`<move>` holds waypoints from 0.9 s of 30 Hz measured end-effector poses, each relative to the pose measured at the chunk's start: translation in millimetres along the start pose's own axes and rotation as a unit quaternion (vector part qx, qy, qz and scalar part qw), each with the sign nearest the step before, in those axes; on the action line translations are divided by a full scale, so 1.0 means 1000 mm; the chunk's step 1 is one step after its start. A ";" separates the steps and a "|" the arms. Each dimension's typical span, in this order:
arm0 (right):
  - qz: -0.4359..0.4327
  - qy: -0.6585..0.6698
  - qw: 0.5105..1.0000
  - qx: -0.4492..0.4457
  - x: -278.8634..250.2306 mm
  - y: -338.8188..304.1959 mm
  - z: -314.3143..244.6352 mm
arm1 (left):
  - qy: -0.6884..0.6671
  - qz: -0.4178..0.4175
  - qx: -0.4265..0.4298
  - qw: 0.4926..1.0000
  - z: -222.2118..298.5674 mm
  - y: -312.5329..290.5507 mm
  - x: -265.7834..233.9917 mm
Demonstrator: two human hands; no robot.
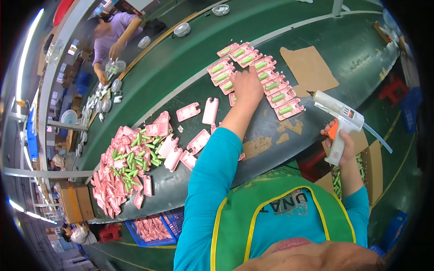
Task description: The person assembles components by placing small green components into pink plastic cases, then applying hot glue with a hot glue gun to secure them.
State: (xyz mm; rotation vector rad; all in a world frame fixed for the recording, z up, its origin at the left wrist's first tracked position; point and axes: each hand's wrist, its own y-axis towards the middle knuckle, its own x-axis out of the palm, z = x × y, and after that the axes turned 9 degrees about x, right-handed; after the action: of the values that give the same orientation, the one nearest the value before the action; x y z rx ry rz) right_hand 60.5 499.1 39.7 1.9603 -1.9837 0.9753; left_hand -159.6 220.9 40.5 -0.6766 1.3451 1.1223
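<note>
In the head view, my left hand (247, 86) bends over rows of open pink shells (296, 109), seemingly laid face-up for easy reach; I cannot tell whether its fingers pinch anything. My right hand (347, 147) wraps the glue gun (340, 109), nozzle clear of the shells. Right of my left fingers, the table (357, 52) runs past cardboard (312, 70); its near edge curves below them.

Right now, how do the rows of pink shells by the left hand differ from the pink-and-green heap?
The shell rows lie side by side; the heap is jumbled. In the rows, green cylinders sit inside pink shells; in the heap, many lie loose. Both show pink and green and rest on the dark workbench.
</note>
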 end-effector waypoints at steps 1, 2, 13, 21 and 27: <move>0.001 -0.004 1.000 -0.003 0.000 0.000 0.000 | 0.019 0.012 0.013 1.000 0.003 0.003 0.003; 0.002 -0.003 1.000 -0.004 0.001 0.001 0.000 | 0.018 0.013 0.016 1.000 0.002 0.004 0.006; 0.004 0.031 0.999 -0.013 -0.010 0.009 -0.003 | -0.024 0.097 -0.022 0.995 -0.073 0.052 -0.023; -0.003 0.058 0.998 -0.009 -0.013 0.020 0.002 | -0.126 -0.073 -0.117 0.982 -0.231 0.097 0.019; 0.019 0.057 0.998 -0.012 -0.019 0.024 0.004 | -0.225 -0.093 -0.086 0.966 -0.228 0.122 0.036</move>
State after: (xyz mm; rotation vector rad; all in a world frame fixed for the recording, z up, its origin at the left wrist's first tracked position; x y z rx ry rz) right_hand 41.3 511.0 18.6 1.8184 -1.9685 1.0415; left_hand -366.3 68.4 -5.2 -0.6112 0.7887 1.1618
